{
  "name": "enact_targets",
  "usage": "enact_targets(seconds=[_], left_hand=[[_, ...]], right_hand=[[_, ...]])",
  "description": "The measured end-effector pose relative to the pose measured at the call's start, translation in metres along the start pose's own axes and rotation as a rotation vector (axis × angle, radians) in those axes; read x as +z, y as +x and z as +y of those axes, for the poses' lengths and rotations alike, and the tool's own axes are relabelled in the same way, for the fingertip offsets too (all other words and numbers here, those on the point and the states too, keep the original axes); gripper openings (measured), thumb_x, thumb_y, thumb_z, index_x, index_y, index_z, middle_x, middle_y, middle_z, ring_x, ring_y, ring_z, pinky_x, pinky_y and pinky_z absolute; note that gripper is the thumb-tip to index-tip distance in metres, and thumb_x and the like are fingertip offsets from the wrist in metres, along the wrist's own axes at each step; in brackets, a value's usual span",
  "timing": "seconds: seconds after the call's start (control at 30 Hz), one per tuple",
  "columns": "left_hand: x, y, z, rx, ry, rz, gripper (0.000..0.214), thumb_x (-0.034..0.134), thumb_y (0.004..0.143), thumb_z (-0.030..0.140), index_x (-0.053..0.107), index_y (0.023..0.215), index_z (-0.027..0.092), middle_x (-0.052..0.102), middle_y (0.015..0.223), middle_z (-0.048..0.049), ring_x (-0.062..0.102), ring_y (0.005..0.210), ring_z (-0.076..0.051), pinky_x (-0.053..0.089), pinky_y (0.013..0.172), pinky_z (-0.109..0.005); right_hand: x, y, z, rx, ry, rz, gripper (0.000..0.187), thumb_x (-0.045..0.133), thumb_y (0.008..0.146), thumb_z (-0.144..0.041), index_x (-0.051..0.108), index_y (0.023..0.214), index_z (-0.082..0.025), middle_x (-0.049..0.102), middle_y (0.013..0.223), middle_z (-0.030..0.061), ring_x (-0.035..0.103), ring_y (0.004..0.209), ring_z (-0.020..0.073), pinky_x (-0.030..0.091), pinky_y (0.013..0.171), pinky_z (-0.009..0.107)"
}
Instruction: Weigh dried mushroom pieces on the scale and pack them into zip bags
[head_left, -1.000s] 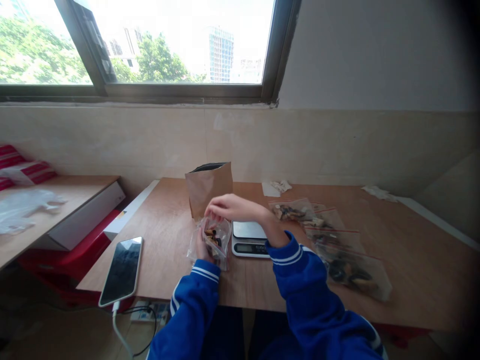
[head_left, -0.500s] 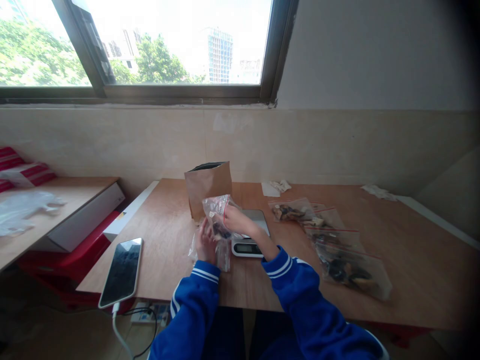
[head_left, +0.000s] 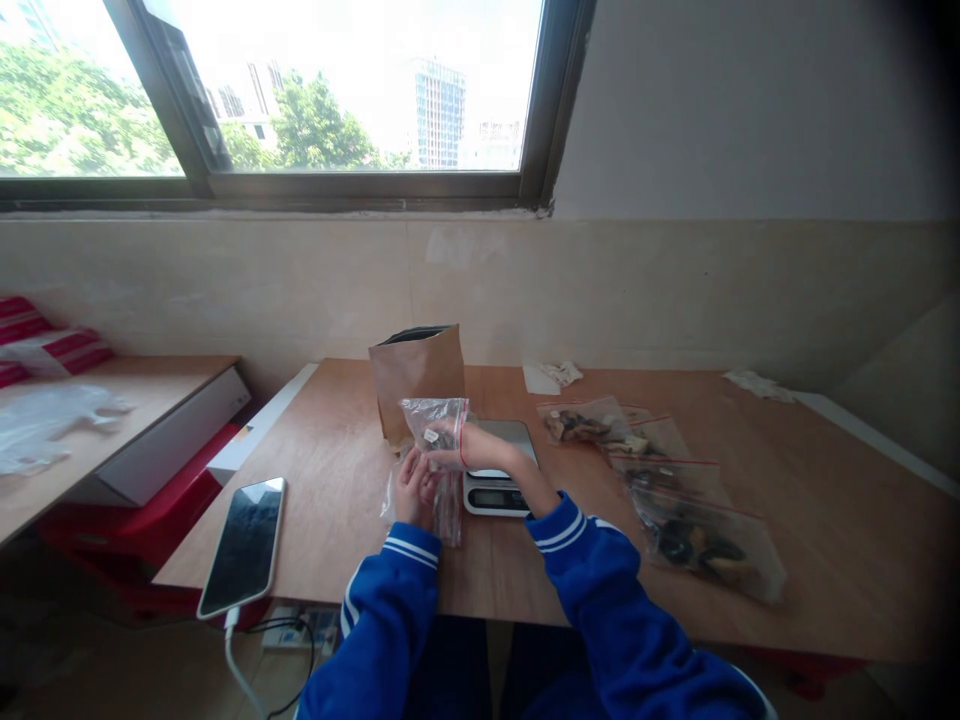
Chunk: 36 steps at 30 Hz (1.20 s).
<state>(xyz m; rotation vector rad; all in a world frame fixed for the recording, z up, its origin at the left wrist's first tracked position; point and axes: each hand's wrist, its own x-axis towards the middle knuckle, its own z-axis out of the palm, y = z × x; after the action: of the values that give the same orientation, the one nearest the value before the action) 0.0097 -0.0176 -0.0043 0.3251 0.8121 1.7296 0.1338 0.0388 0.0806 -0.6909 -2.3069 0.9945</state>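
My right hand (head_left: 480, 448) is closed on a small clear zip bag (head_left: 433, 423) with a red seal line, held up in front of a brown paper bag (head_left: 416, 375). Small bits show inside the clear bag. My left hand (head_left: 414, 488) rests on a stack of empty clear zip bags (head_left: 448, 510) on the table, fingers curled on them. A small digital kitchen scale (head_left: 501, 478) sits just right of both hands. Both sleeves are blue with white cuff stripes.
Several filled zip bags (head_left: 675, 495) of dark and pale pieces lie to the right on the wooden table (head_left: 825, 520). A phone (head_left: 244, 545) on a cable lies at the left front edge. Crumpled paper (head_left: 553, 375) sits by the wall. A lower side desk (head_left: 112, 400) stands left.
My right hand lifted one clear bag off the stack and raised it in front of the paper bag. My left hand stayed on the stack.
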Motion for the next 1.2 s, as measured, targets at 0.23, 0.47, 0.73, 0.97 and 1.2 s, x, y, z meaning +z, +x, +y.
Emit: enact_targets(seconds=[0.23, 0.47, 0.73, 0.97, 1.2], left_hand=[[0.002, 0.000, 0.000, -0.003, 0.002, -0.037, 0.017, 0.069, 0.071, 0.014, 0.067, 0.088, 0.018, 0.071, 0.094, -0.0055, 0.067, 0.083, -0.016, 0.051, 0.076, -0.025], [0.000, 0.001, 0.000, -0.016, 0.003, -0.031, 0.018, 0.062, 0.075, 0.011, 0.067, 0.090, 0.021, 0.070, 0.099, -0.0054, 0.066, 0.088, -0.016, 0.051, 0.075, -0.024], [0.001, 0.003, 0.001, -0.037, -0.029, -0.064, 0.016, 0.064, 0.074, 0.014, 0.066, 0.089, 0.019, 0.070, 0.095, -0.0046, 0.066, 0.083, -0.014, 0.052, 0.072, -0.024], [-0.001, 0.003, 0.001, -0.044, -0.020, -0.056, 0.017, 0.062, 0.074, 0.013, 0.067, 0.088, 0.021, 0.070, 0.097, -0.0043, 0.065, 0.082, -0.015, 0.050, 0.067, -0.022], [0.003, 0.001, 0.004, -0.084, -0.093, -0.049, 0.017, 0.059, 0.076, 0.009, 0.067, 0.089, 0.017, 0.070, 0.096, -0.0044, 0.065, 0.081, -0.013, 0.051, 0.070, -0.022]], right_hand=[[-0.004, -0.002, -0.009, 0.004, -0.043, 0.078, 0.038, 0.065, 0.074, -0.025, 0.059, 0.111, -0.016, 0.062, 0.106, 0.0077, 0.058, 0.092, 0.0205, 0.045, 0.084, 0.034], [-0.003, -0.004, -0.009, 0.033, -0.013, 0.057, 0.039, 0.065, 0.075, -0.024, 0.056, 0.112, -0.018, 0.061, 0.107, 0.0068, 0.058, 0.091, 0.0205, 0.046, 0.083, 0.034], [0.004, -0.001, -0.001, 0.016, -0.031, 0.068, 0.025, 0.056, 0.083, -0.023, 0.061, 0.107, -0.021, 0.065, 0.101, 0.0052, 0.060, 0.090, 0.0199, 0.046, 0.083, 0.032], [0.008, 0.001, -0.012, 0.063, 0.017, 0.089, 0.021, 0.061, 0.081, -0.029, 0.067, 0.100, -0.021, 0.068, 0.097, 0.0061, 0.062, 0.089, 0.0220, 0.047, 0.085, 0.036], [0.007, 0.001, -0.010, 0.133, 0.080, 0.205, 0.021, 0.063, 0.077, -0.026, 0.070, 0.095, -0.017, 0.071, 0.089, 0.0055, 0.065, 0.084, 0.0226, 0.050, 0.077, 0.033]])
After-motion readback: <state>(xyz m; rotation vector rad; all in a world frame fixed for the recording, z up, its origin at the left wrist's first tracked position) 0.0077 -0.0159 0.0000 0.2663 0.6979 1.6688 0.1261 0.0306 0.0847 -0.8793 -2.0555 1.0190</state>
